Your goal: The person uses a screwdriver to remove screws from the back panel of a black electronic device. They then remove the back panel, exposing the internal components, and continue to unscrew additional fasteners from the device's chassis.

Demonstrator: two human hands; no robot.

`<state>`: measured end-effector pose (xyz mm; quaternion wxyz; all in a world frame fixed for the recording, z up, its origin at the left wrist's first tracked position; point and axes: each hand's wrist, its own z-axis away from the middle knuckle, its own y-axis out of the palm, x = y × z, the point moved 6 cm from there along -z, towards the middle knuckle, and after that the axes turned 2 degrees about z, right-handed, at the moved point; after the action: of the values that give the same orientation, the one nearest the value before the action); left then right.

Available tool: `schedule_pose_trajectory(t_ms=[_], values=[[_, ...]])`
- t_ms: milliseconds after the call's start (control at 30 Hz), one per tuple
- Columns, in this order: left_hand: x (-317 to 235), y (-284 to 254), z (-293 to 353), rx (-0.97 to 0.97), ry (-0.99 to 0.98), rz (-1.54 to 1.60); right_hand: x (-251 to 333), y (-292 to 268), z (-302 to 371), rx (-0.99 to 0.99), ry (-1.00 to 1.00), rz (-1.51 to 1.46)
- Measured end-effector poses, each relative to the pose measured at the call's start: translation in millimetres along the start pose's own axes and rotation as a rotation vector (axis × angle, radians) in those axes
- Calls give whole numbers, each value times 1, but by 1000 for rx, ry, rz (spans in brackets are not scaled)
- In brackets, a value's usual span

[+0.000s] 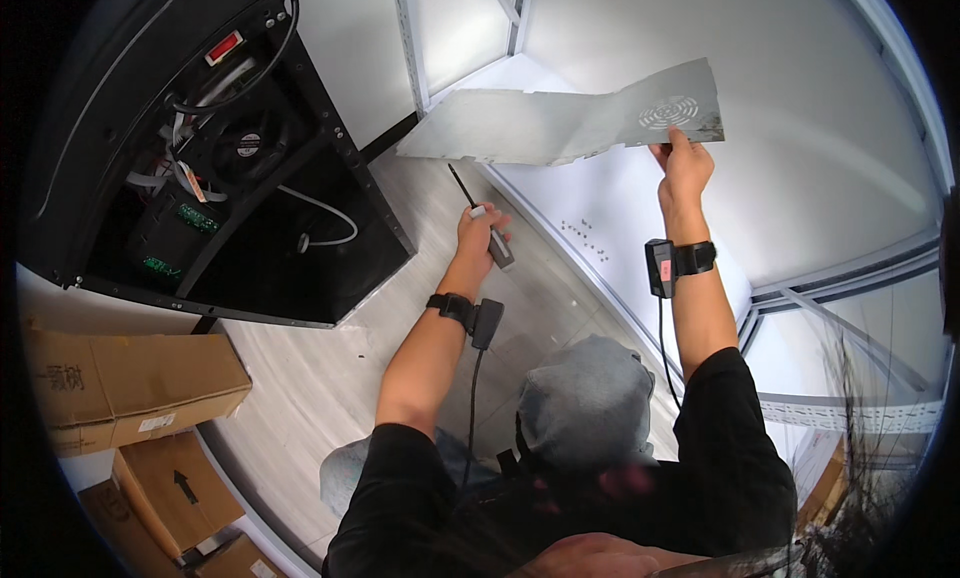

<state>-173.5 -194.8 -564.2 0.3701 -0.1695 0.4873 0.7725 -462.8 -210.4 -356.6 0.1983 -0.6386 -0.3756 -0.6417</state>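
My left hand (477, 236) is closed round the grey handle of a screwdriver (499, 246), whose long dark shaft points up and to the left. With fingers pinched on its lower edge, my right hand (686, 171) holds a thin, bent grey metal panel (540, 128) near its right end. Round vent slots are cut through that end of the panel. Left of my hands stands a tall black machine (350, 213) with its side open. Inside it show a fan (250, 145), wires and circuit boards with green lights.
Several small screws (585, 238) lie scattered on a white shelf (530, 203) below the panel. Cardboard boxes (150, 378) are stacked at the lower left. Metal frame rails (830, 298) run along the right. A cable (474, 398) trails from the device on my left wrist.
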Motion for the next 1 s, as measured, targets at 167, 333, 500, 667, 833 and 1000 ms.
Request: schedule_pose_trajectory(t_ms=[167, 333, 500, 667, 833, 1000], values=[[-5, 14, 0, 19, 30, 147, 49, -2, -4, 43, -25, 126], [-21, 29, 6, 44, 36, 159, 91, 4, -6, 107, -38, 227], [-25, 25, 21, 104, -93, 135, 123, 16, 2, 185, -100, 325], [-18, 27, 53, 201, -197, 50, 157, 35, 12, 269, -180, 450], [-4, 26, 80, 383, -336, -185, 177, 58, 0, 370, -239, 601], [-31, 24, 97, 431, -213, -296, 184, 82, 2, 438, -290, 760]])
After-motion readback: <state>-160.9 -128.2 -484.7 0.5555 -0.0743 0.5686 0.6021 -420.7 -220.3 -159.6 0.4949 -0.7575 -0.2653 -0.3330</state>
